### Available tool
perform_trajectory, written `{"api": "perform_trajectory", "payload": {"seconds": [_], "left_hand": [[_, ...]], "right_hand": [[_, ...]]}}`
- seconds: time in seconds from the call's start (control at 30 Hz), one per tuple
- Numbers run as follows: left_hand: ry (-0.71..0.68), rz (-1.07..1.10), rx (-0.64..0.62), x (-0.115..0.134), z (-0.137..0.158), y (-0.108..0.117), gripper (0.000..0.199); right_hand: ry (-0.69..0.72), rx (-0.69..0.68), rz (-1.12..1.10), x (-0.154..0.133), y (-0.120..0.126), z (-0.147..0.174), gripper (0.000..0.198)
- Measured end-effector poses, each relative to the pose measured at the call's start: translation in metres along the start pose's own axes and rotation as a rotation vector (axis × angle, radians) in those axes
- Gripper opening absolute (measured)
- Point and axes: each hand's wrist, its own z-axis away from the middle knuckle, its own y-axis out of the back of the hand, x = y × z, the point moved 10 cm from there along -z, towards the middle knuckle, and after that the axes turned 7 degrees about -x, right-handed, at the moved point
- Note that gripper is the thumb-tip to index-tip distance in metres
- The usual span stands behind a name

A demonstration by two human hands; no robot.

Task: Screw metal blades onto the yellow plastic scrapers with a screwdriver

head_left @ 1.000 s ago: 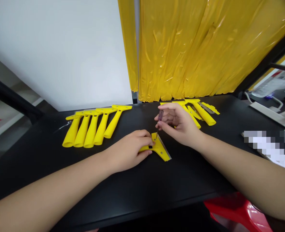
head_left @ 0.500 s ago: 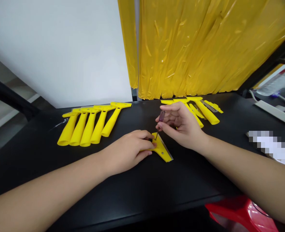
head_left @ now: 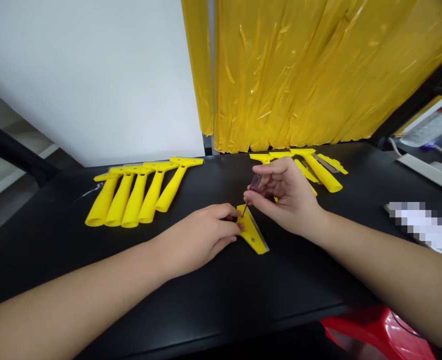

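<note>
A yellow scraper (head_left: 254, 239) with a metal blade along its right edge lies on the black table. My left hand (head_left: 209, 232) is closed on its neck and covers the handle. A small screwdriver (head_left: 256, 182) with a dark purple handle is pinched between the thumb and fingers of my right hand (head_left: 286, 197). Its shaft slants down, and the tip meets the upper screw of the scraper head. A second screw shows lower on the head.
Several yellow scrapers (head_left: 133, 200) stand in a row at the back left. More scrapers and loose parts (head_left: 324, 172) lie behind my right hand. A white panel (head_left: 93, 80) and yellow plastic sheeting (head_left: 281, 75) rise behind the table. Something red (head_left: 382, 327) is below the front edge.
The screwdriver has turned in my right fingers, its handle leaning further right, with its tip still at the upper screw. My left hand keeps its hold on the scraper.
</note>
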Motion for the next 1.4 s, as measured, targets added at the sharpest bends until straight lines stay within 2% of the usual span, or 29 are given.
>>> {"api": "perform_trajectory", "payload": {"seconds": [0.17, 0.33, 0.57, 0.97, 1.13, 1.27, 1.4], "left_hand": [[-0.025, -0.020, -0.007, 0.005, -0.002, -0.002, 0.025], [-0.037, -0.017, -0.025, 0.009, -0.003, -0.003, 0.026], [-0.030, 0.000, -0.018, 0.008, -0.002, -0.004, 0.024], [-0.049, 0.003, -0.034, 0.005, 0.000, -0.005, 0.023], [-0.093, 0.022, -0.033, 0.005, 0.001, -0.004, 0.023], [-0.100, 0.007, -0.030, 0.006, 0.000, -0.004, 0.023], [-0.107, -0.003, -0.032, 0.008, 0.000, -0.004, 0.021]], "right_hand": [[-0.008, 0.069, 0.000, -0.004, 0.007, -0.002, 0.028], [-0.036, 0.147, -0.105, -0.006, 0.019, -0.007, 0.019], [-0.124, 0.024, -0.232, 0.002, 0.010, -0.010, 0.020], [-0.203, -0.091, -0.429, 0.018, 0.005, -0.013, 0.022], [-0.318, -0.248, -0.687, 0.023, -0.018, -0.010, 0.023], [-0.395, -0.097, -0.906, 0.025, -0.025, -0.010, 0.021], [-0.405, -0.026, -0.884, 0.021, -0.029, -0.009, 0.031]]}}
